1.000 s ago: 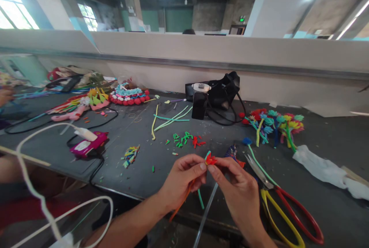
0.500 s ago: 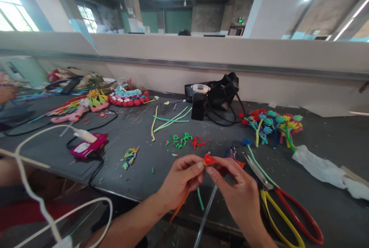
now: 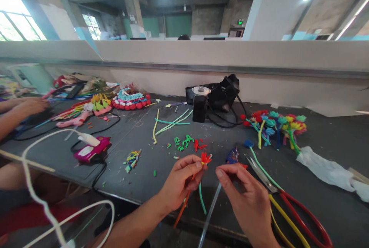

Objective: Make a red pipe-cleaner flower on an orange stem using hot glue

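My left hand (image 3: 180,180) pinches an orange pipe-cleaner stem topped by a small red flower (image 3: 205,158); the stem runs down past the table edge. My right hand (image 3: 245,198) hovers just right of the flower, apart from it, fingers curled with thumb and forefinger close and nothing visible between them. A green pipe cleaner (image 3: 201,198) and a clear stick (image 3: 210,213) lie under my hands. Scissors (image 3: 288,209) with yellow and red handles lie right of my right hand.
A pink glue gun (image 3: 90,150) with cord lies left. Cut pipe-cleaner bits (image 3: 184,142), long green and yellow stems (image 3: 170,121), a black bag (image 3: 221,96), a bunch of finished flowers (image 3: 273,123) and a white cloth (image 3: 325,169) sit on the grey table (image 3: 138,163). Another person's arm (image 3: 20,111) is at far left.
My right hand has let go of the red flower and drawn back to the right. The left hand keeps holding the stem. The other person's arm has come further into view at left.
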Tool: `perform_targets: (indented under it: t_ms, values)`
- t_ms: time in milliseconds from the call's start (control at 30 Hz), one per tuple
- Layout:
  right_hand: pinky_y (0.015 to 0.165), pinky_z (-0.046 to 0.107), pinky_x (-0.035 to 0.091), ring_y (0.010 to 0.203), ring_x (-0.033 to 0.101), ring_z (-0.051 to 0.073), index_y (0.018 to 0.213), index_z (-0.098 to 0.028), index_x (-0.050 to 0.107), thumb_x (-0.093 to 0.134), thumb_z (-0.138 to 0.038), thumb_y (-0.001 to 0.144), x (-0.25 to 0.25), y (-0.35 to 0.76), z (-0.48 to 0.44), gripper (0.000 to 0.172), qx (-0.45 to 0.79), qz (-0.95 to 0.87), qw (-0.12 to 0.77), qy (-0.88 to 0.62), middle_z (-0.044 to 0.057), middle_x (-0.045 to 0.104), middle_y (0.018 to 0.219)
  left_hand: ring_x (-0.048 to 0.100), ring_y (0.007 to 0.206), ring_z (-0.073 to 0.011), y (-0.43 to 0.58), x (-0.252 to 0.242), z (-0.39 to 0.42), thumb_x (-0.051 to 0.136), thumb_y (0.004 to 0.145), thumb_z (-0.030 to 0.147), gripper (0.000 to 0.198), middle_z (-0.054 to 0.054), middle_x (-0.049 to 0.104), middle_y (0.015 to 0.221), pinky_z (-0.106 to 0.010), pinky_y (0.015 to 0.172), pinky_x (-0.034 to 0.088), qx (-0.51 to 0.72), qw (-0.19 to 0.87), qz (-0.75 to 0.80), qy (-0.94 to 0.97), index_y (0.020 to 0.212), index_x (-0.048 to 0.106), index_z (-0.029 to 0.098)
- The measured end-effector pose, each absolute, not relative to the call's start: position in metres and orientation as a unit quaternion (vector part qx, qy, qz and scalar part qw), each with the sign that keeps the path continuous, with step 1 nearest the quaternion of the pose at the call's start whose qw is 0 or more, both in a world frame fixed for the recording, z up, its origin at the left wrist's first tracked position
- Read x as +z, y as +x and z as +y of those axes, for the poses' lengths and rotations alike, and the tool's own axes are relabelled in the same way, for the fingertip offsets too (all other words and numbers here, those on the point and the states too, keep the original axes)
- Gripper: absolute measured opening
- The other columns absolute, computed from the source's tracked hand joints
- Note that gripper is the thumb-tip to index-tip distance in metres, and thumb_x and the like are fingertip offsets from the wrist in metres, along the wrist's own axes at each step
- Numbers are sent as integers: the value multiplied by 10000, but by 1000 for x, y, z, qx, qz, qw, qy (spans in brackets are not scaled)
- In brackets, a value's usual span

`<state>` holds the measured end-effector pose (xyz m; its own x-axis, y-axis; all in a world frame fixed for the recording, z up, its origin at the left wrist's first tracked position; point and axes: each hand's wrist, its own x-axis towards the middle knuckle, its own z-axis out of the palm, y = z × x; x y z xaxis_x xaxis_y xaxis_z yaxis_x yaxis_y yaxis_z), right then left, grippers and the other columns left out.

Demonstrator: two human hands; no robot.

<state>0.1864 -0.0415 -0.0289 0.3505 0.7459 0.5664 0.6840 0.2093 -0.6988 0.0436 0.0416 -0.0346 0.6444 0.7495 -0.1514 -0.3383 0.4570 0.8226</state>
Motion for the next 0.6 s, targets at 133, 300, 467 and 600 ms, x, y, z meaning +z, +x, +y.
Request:
perform_targets:
  t_ms: [133,300,467,600]
  values:
    - [534,212,453,512,545,105,758,-217,623,556,-315,889,-28,187,-42,177,15,-558,524,-643,-40,603,624,289,413,-34,44,-36,42,710,745,324,209,61,434,508,-196,400,130,343,806,264,404,727,597,150]
    - [532,210,450,503,534,102,752,-220,574,502,-311,916,-30,187,-42,200,11,-553,526,-646,-49,562,595,295,426,-44,44,-38,42,670,773,299,160,50,445,526,-208,412,140,349,802,262,409,761,623,146]
    - [564,206,467,539,558,101,791,-227,608,540,-294,913,-31,188,-43,155,25,-561,527,-638,-46,599,642,281,438,-59,44,-39,42,558,862,354,256,37,412,523,-232,427,155,356,783,247,446,785,661,133]
    - [617,199,478,668,602,104,916,-237,642,586,-232,889,-30,187,-43,63,3,-574,544,-612,-23,643,788,286,479,-63,44,-40,41,588,859,367,260,34,403,558,-229,441,150,352,782,257,446,770,658,132]
